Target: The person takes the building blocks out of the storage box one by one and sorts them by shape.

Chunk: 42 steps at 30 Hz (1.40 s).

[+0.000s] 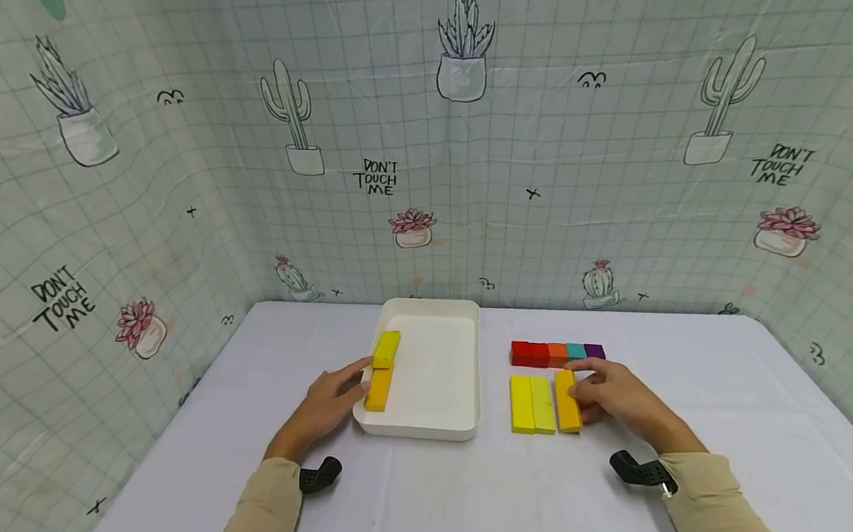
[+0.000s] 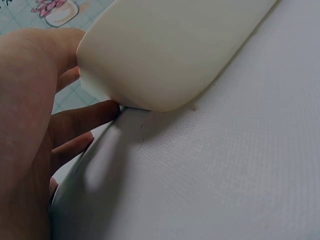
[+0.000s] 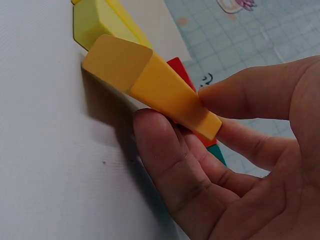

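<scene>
My right hand pinches an orange-yellow block between thumb and fingers; in the right wrist view the block appears tilted, one end raised off the cloth. Just left of it, a yellow block and a yellow-green block lie side by side. My left hand grips the left edge of a white tray; the left wrist view shows its fingers at the tray's corner. Along the tray's left wall, a yellow block lies end to end with an orange-yellow block.
Behind the right hand stands a row of blocks: red, orange, teal and purple. A white cloth covers the table. Printed curtains hang at its back and sides.
</scene>
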### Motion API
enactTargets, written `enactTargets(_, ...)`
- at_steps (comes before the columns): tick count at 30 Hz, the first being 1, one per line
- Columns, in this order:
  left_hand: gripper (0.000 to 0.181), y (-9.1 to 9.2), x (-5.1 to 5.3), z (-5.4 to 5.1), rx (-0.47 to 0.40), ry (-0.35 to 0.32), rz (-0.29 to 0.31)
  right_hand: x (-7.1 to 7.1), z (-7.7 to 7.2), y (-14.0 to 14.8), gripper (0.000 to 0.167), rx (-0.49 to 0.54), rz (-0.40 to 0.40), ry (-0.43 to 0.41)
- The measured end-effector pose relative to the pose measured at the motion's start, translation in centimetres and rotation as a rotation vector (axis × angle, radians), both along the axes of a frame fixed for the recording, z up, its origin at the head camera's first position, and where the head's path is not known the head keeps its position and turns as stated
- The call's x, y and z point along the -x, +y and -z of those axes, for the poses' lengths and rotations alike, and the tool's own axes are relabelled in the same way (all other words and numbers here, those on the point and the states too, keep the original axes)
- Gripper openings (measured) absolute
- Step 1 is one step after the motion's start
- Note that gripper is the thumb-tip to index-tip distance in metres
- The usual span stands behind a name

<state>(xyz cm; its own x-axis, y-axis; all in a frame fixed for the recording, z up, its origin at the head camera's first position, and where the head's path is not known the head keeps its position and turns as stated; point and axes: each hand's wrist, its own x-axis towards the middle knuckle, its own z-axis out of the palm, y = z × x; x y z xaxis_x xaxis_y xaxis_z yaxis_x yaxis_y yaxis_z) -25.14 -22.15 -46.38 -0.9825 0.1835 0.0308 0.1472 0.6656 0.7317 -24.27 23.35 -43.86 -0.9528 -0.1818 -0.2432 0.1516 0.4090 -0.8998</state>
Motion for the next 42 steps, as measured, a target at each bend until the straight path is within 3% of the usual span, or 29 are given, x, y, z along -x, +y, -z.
enactTargets(9,0.051,0.09,0.1,-0.29,-0.006,0.007,0.002,0.15,0.07,-0.16,0.055,-0.046,-0.024,0.031)
enactTargets(30,0.051,0.12,0.04,0.2,0.004,0.006,0.002,0.07,0.66,-0.43,0.054,-0.189,-0.035,0.049)
enactTargets(42,0.051,0.08,-0.07,0.04,0.005,0.005,-0.002,0.25,0.72,-0.53,0.05,-0.173,-0.02,0.044)
